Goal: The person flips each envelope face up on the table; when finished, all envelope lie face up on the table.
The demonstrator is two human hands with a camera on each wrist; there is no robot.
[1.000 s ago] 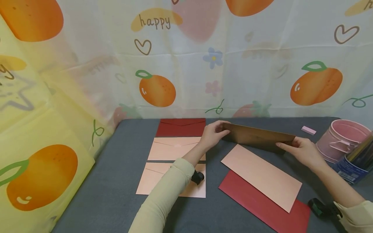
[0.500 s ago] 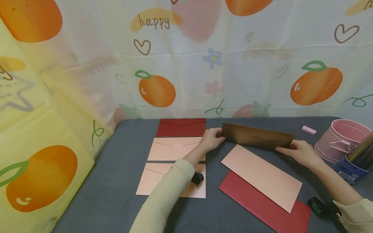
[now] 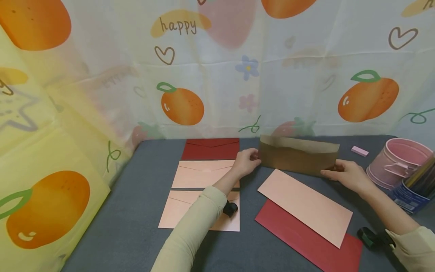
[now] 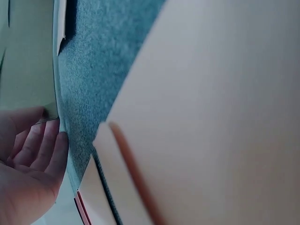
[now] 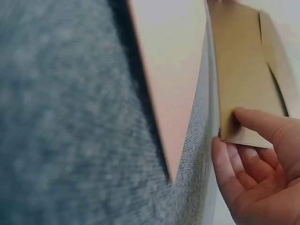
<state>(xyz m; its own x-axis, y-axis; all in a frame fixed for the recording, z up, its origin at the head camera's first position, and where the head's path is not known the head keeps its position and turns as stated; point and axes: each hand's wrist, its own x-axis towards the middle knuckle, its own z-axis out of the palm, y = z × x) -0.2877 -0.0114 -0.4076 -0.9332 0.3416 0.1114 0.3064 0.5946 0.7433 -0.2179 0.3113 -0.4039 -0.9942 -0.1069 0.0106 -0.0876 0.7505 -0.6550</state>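
Observation:
Both hands hold a brown-gold envelope (image 3: 295, 158), raised on its long edge at the back of the table. My left hand (image 3: 247, 161) pinches its lower left corner, thumb on the near face in the left wrist view. At the lower right corner my right hand (image 3: 350, 175) grips it, with the thumb (image 5: 262, 123) in front and fingers curled behind. The envelope's paler flap stands up along the top. Just in front of it lies a pink envelope (image 3: 306, 207), slanted, partly over a red envelope (image 3: 289, 231).
At left, a column holds a red envelope (image 3: 210, 152) at the back and two pink envelopes, the middle one (image 3: 200, 176) and the front one (image 3: 173, 213). A pink pot (image 3: 391, 166), a blue container (image 3: 408, 198) and a small pink block (image 3: 359, 151) stand at right.
My left hand has slid from the envelope's upper left corner down to its lower one. The envelope has tipped, so its pale flap now shows above the brown face.

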